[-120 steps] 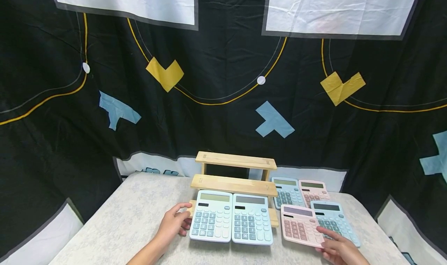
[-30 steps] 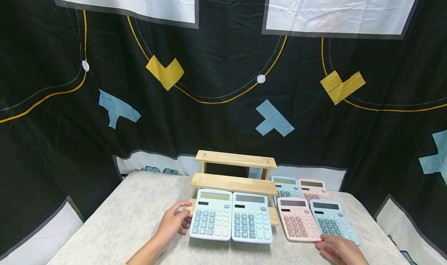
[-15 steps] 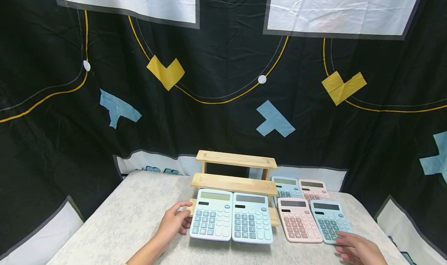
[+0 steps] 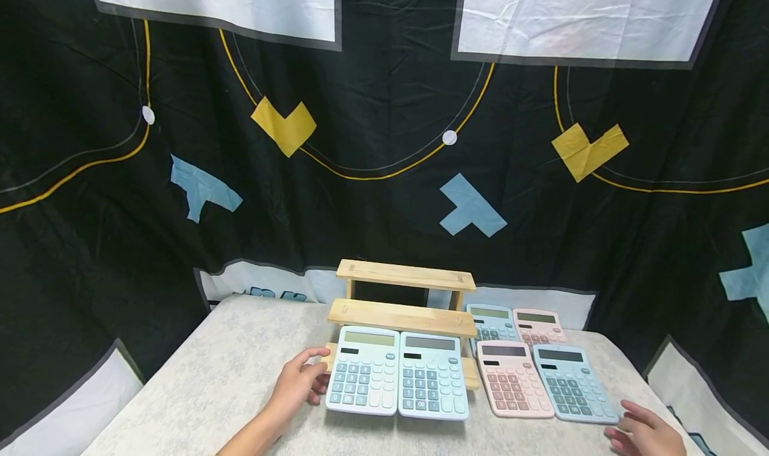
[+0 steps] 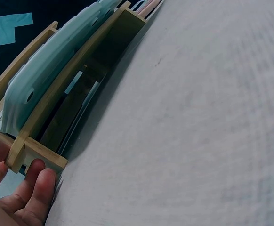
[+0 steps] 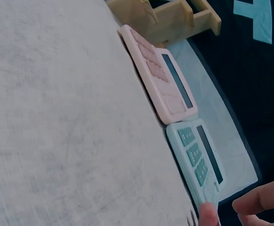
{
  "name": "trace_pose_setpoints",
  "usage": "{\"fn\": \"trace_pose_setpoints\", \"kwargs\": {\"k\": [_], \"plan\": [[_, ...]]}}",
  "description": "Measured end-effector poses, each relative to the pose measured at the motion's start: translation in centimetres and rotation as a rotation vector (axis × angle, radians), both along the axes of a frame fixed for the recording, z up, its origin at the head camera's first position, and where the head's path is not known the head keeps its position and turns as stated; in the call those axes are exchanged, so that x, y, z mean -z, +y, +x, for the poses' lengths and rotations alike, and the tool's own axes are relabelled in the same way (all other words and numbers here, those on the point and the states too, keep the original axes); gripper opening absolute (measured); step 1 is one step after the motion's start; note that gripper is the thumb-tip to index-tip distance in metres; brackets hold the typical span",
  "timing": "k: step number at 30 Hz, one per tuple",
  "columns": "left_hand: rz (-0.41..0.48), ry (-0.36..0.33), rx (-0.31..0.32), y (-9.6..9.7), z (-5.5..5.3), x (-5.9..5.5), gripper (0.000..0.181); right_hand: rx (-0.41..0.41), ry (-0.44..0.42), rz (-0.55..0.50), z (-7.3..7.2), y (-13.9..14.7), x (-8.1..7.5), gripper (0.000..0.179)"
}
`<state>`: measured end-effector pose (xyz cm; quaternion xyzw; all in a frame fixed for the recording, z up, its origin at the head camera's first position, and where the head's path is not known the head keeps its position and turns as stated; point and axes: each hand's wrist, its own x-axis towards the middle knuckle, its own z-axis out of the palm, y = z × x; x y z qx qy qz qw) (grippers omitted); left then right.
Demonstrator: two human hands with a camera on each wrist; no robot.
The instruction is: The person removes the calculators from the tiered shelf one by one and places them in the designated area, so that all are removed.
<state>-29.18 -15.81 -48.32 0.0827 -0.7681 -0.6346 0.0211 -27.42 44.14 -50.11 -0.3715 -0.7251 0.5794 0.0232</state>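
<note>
My left hand (image 4: 294, 384) grips the left end of a wooden stepped rack (image 4: 404, 317); in the left wrist view, thumb and fingers are around the end of its lower rail (image 5: 52, 101). Two light-blue calculators, one left (image 4: 364, 373) and one right (image 4: 433, 377), lean side by side on the lowest step. On the table to the right lie a pink calculator (image 4: 515, 382) and a blue calculator (image 4: 573, 384), edge to edge. Beside the blue one's lower right corner is my right hand (image 4: 649, 432), fingers loosely bent and holding nothing. Whether a fingertip touches that corner, I cannot tell.
Behind the front pair on the right lie another blue calculator (image 4: 491, 317) and a pink calculator (image 4: 539, 324), partly covered. A patterned pale cloth covers the table (image 4: 204, 369). A black printed curtain (image 4: 372, 222) hangs behind it.
The pink calculator, earlier slanted under my right hand, now lies straight beside the blue one. My right hand let go and moved right, past the blue calculator. My left hand stayed put.
</note>
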Motion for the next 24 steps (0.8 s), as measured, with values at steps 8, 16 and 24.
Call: {"fn": "trace_pose_setpoints", "kwargs": {"k": [8,16,24], "plan": [[0.009,0.004,0.002,0.1,0.1,-0.1,0.039,-0.055,-0.022,-0.127,0.4,-0.9,-1.7,0.07],[0.013,0.005,0.01,0.1,0.0,0.0,0.038,-0.074,-0.028,-0.149,0.4,-1.3,-2.5,0.068],[0.011,0.0,0.002,0.1,0.1,0.0,0.038,-0.102,-0.048,-0.123,0.4,-1.3,-2.5,0.066]]}}
